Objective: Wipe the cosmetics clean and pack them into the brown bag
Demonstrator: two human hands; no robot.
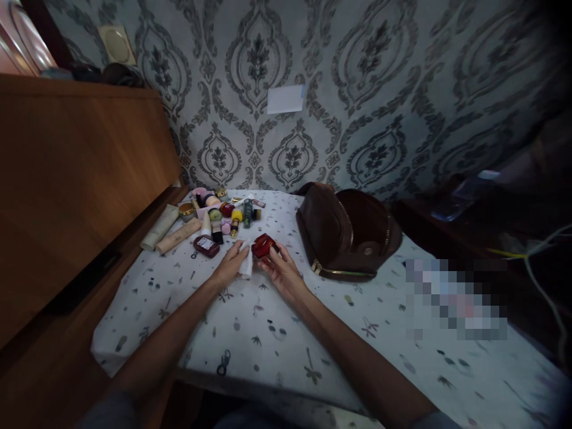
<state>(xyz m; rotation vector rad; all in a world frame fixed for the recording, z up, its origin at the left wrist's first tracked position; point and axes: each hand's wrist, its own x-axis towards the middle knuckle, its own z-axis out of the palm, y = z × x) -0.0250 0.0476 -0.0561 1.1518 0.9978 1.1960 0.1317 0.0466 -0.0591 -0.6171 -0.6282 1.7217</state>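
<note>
My right hand [283, 271] grips a small dark red glossy bottle [264, 245], with the thumb on top and the fingers underneath. Just left of it, my left hand [230, 265] pinches a crumpled white wipe [246, 262] that reaches the bottle's left side. Beyond my left hand lies a crowd of cosmetics. Nearest are a dark red labelled bottle [206, 245], a black-capped bottle [217, 231] and a yellow-topped bottle [235, 222]. To the right of my hands stands an open brown toiletry bag [326, 229] with a gold zip.
A beige tube [179, 236] and a grey-green tube [161, 227] lie at the left edge of the patterned white sheet [263, 339]. A wooden cabinet [80, 173] rises on the left. Patterned wallpaper backs the sheet. Cables [543, 274] hang at the far right.
</note>
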